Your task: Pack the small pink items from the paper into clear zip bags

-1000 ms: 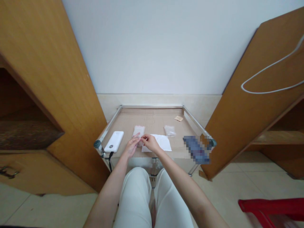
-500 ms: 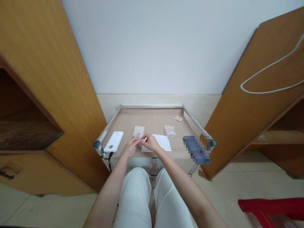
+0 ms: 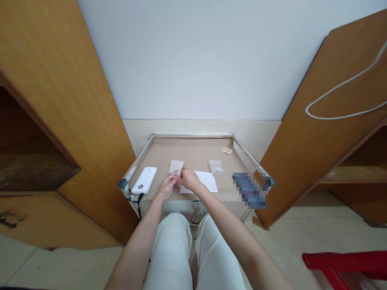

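Two wooden cabinet doors [image 3: 57,100] flank a metal-framed tray [image 3: 196,146] lined with cardboard. On the tray lie a white power bank [image 3: 144,180], a clear bag [image 3: 175,167], a second bag [image 3: 215,166] and a paper sheet [image 3: 208,181]. The left hand [image 3: 167,186] and right hand [image 3: 189,179] meet over the sheet's near-left corner, touching the clear bag's lower edge, both partly closed, fingertips pinched together; any gripped item cannot be made out

A person's left hand [image 3: 167,187] and right hand [image 3: 189,179] meet over the near-left corner of a white paper sheet [image 3: 207,181], fingers pinched together. A clear plastic bag [image 3: 176,167] lies just behind that corner, a white power bank [image 3: 144,180] farther left.
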A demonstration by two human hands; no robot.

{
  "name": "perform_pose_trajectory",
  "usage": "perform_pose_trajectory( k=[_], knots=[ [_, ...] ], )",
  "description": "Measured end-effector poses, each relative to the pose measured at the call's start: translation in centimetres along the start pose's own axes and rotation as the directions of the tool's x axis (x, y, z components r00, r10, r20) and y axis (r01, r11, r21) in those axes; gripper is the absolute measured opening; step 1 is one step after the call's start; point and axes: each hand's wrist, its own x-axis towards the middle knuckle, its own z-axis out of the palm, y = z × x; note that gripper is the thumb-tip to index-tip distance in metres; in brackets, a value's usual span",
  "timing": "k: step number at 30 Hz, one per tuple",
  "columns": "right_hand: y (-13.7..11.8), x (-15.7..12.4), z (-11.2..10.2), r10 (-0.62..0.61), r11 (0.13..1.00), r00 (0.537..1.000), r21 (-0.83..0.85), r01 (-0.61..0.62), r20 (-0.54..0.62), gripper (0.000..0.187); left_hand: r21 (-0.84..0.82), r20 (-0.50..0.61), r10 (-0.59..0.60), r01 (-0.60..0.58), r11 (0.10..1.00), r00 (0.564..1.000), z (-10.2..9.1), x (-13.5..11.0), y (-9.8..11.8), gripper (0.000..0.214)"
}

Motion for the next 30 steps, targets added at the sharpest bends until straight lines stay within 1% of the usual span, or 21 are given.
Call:
perform_pose_trajectory(
  k=[4,8,12,14,16,18,21,23,27,30],
  knots=[
    [-0.8,0.1,0.1,-0.017,0.997,1.0,-0.075,0.018,0.009,0.032,-0.06,-0.047,0.011,-0.014,0.998,0.999,0.1,0.2,-0.1,0.018],
    [-0.8,0.2,0.4,-0.034,0.994,0.999,-0.101,0.031,-0.028,0.03,-0.072,-0.084,0.021,-0.027,0.997,0.996,0.3,0.1,-0.1,0.018],
    [-0.2,0.5,0.4,0.065,0.992,0.994,-0.106,-0.073,-0.082,0.021,-0.06,-0.086,0.042,-0.048,0.997,0.995,0.2,0.0,0.0,0.02],
    [0.1,0.5,0.3,0.122,0.985,0.988,-0.11,-0.132,-0.096,0.02,-0.069,-0.076,0.041,-0.046,0.997,0.996,0.2,0.1,0.1,0.018],
    [0.4,0.5,0.2,0.144,0.982,0.984,-0.106,-0.155,-0.103,0.021,-0.086,-0.078,0.034,-0.04,0.996,0.996,0.1,0.1,0.2,0.015],
    [0.5,0.3,0.2,0.093,0.99,0.989,-0.092,-0.104,-0.117,0.022,-0.105,-0.091,0.023,-0.032,0.994,0.996,0.1,0.2,0.2,0.014],
    [0.6,-0.2,0.1,-0.104,0.992,0.99,-0.088,0.095,-0.1,0.025,-0.128,-0.093,-0.004,-0.008,0.992,0.996,0.2,0.1,0.4,0.012],
    [0.8,-0.3,0.1,-0.181,0.978,0.982,-0.112,0.174,-0.056,0.025,-0.136,-0.088,-0.012,0.0,0.991,0.996,0.3,-0.1,0.5,0.012],
    [1.0,-0.2,0.1,-0.167,0.97,0.986,-0.182,0.16,-0.02,0.023,-0.138,-0.067,-0.002,-0.008,0.99,0.998,0.4,-0.3,0.7,0.014],
    [1.1,0.1,-0.1,-0.153,0.967,0.988,-0.203,0.152,0.012,0.022,-0.161,-0.058,-0.009,-0.001,0.987,0.998,0.3,-0.2,0.6,0.011]
  ],
)
